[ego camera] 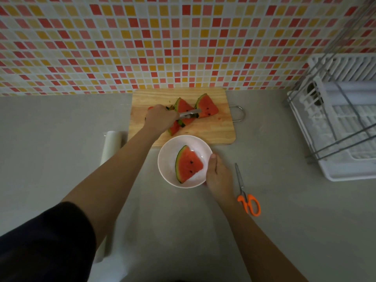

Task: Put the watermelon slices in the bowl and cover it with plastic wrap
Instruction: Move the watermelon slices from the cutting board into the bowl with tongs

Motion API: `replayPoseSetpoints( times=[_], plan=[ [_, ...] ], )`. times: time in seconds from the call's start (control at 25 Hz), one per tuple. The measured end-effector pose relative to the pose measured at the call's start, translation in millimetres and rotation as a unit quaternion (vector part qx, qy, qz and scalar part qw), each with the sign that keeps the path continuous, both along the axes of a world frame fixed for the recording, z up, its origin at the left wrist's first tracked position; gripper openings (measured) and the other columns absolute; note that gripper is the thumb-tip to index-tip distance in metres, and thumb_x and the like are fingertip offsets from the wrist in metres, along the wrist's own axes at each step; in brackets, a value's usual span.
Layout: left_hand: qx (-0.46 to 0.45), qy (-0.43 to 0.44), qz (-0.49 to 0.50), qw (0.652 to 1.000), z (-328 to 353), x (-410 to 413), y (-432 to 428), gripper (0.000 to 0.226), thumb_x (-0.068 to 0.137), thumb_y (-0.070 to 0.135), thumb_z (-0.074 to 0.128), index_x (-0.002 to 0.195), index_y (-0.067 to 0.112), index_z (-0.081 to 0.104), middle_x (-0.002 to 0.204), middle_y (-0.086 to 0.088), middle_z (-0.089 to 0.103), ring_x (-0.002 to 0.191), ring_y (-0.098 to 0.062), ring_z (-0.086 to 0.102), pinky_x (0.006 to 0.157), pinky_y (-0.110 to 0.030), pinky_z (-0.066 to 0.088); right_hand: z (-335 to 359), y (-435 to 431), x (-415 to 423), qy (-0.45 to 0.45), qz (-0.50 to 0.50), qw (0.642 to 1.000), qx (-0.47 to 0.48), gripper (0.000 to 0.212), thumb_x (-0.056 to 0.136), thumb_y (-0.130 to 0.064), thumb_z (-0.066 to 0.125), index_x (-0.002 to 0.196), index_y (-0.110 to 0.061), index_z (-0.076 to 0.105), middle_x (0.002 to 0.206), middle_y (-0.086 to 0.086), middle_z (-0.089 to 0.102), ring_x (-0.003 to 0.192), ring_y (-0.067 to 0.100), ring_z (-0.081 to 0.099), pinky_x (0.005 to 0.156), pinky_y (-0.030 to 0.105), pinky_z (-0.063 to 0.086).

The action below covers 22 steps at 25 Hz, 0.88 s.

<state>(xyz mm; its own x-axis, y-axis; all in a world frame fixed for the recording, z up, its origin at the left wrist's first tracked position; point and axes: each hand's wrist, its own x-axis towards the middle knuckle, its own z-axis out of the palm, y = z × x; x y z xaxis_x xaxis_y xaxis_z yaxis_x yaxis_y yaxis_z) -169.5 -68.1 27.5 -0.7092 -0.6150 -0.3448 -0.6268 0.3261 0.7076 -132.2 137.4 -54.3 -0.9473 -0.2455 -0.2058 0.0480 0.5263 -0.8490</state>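
A white bowl (168, 157) stands on the grey counter just in front of a wooden cutting board (213, 129). One watermelon slice (188, 164) lies inside the bowl. Several more slices (206, 107) rest on the board. My left hand (159, 119) grips metal tongs (190, 113) whose tips reach among the slices on the board. My right hand (218, 176) holds the bowl's right rim, thumb on the edge. A roll of plastic wrap (111, 146) lies left of the board, partly hidden by my left arm.
Orange-handled scissors (247, 196) lie on the counter to the right of my right hand. A white dish rack (341, 127) fills the right side. A tiled wall rises directly behind the board.
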Motion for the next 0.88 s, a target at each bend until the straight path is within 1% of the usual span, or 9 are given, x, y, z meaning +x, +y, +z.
replayPoseSetpoints(
  times=[0.08, 0.2, 0.32, 0.36, 0.44, 0.6, 0.68, 0.76, 0.88],
  plan=[
    [-0.054, -0.009, -0.012, 0.998, 2.4, -8.1, -0.7, 0.020, 0.076, 0.019, 0.057, 0.062, 0.006, 0.049, 0.057, -0.006, 0.045, 0.048, -0.017, 0.036, 0.047, -0.024, 0.028, -0.6, 0.3, 0.2, -0.007, -0.002, 1.000, -0.002, 0.036, 0.098, -0.040, 0.026, 0.094, -0.022, 0.057, 0.073, -0.002, 0.060, 0.068, 0.008, 0.059, 0.055, 0.025, 0.044],
    [-0.134, -0.016, -0.039, 0.990, 5.2, -22.1, -2.4, 0.033, 0.079, 0.019, 0.054, 0.053, 0.010, 0.036, 0.050, 0.000, 0.038, 0.044, -0.015, 0.035, 0.041, -0.024, 0.026, -2.2, -0.4, -0.2, 0.007, -0.003, 1.000, -0.003, 0.037, 0.098, -0.038, 0.026, 0.095, -0.020, 0.058, 0.077, 0.000, 0.062, 0.070, 0.014, 0.059, 0.056, 0.022, 0.039],
    [-0.133, -0.016, -0.046, 0.990, 2.2, -35.3, -7.0, 0.038, 0.083, 0.022, 0.054, 0.053, 0.010, 0.034, 0.051, 0.000, 0.036, 0.045, -0.014, 0.035, 0.041, -0.024, 0.026, -2.9, -0.3, -0.2, 0.009, -0.004, 1.000, -0.008, 0.036, 0.099, -0.036, 0.027, 0.099, -0.019, 0.059, 0.083, 0.000, 0.063, 0.075, 0.016, 0.059, 0.059, 0.021, 0.041],
    [-0.112, -0.020, -0.046, 0.992, 0.4, -40.0, -9.7, 0.036, 0.084, 0.023, 0.054, 0.055, 0.009, 0.036, 0.052, 0.000, 0.037, 0.046, -0.015, 0.035, 0.043, -0.024, 0.027, -3.0, 0.0, -0.5, 0.008, -0.004, 1.000, -0.010, 0.036, 0.099, -0.036, 0.027, 0.101, -0.019, 0.059, 0.084, -0.001, 0.063, 0.076, 0.016, 0.060, 0.059, 0.020, 0.041],
    [-0.036, -0.030, -0.040, 0.998, -2.3, -47.0, -16.9, 0.027, 0.082, 0.024, 0.056, 0.064, 0.006, 0.045, 0.057, -0.002, 0.040, 0.048, -0.015, 0.035, 0.045, -0.025, 0.027, -2.7, 0.4, -0.5, 0.005, -0.002, 1.000, -0.013, 0.036, 0.099, -0.035, 0.027, 0.103, -0.019, 0.059, 0.085, 0.000, 0.064, 0.077, 0.016, 0.061, 0.060, 0.020, 0.041],
    [0.125, -0.004, -0.009, 0.992, -10.3, -51.6, -32.0, 0.016, 0.081, 0.015, 0.062, 0.074, 0.002, 0.057, 0.064, -0.008, 0.043, 0.044, -0.016, 0.028, 0.043, -0.024, 0.022, -1.5, -0.3, -0.4, 0.006, 0.002, 1.000, -0.017, 0.036, 0.099, -0.034, 0.027, 0.106, -0.020, 0.059, 0.088, -0.003, 0.062, 0.079, 0.013, 0.058, 0.059, 0.010, 0.037],
    [0.160, 0.031, 0.005, 0.987, -10.9, -43.9, -35.7, 0.009, 0.081, 0.009, 0.064, 0.077, 0.003, 0.059, 0.063, -0.009, 0.040, 0.042, -0.016, 0.025, 0.039, -0.020, 0.020, -1.4, -0.3, 0.0, 0.003, 0.001, 1.000, -0.016, 0.036, 0.099, -0.035, 0.026, 0.104, -0.020, 0.059, 0.088, -0.003, 0.062, 0.078, 0.011, 0.058, 0.057, 0.007, 0.037],
    [0.178, 0.066, 0.021, 0.982, -7.8, -24.9, -39.0, 0.011, 0.080, 0.010, 0.066, 0.077, 0.000, 0.061, 0.060, -0.008, 0.041, 0.038, -0.013, 0.026, 0.038, -0.020, 0.019, -1.5, -0.1, 0.5, -0.009, 0.000, 1.000, -0.018, 0.037, 0.099, -0.038, 0.025, 0.105, -0.022, 0.058, 0.088, -0.004, 0.062, 0.077, 0.005, 0.057, 0.056, 0.006, 0.037],
    [0.201, 0.121, 0.039, 0.971, -0.7, 29.3, -35.2, 0.015, 0.078, 0.014, 0.067, 0.074, 0.000, 0.066, 0.055, -0.003, 0.047, 0.039, -0.010, 0.029, 0.037, -0.019, 0.023, 0.4, 0.2, 0.6, -0.021, 0.004, 0.999, -0.025, 0.039, 0.098, -0.042, 0.023, 0.104, -0.026, 0.057, 0.091, -0.003, 0.064, 0.081, 0.006, 0.058, 0.063, 0.015, 0.040]
  ],
)
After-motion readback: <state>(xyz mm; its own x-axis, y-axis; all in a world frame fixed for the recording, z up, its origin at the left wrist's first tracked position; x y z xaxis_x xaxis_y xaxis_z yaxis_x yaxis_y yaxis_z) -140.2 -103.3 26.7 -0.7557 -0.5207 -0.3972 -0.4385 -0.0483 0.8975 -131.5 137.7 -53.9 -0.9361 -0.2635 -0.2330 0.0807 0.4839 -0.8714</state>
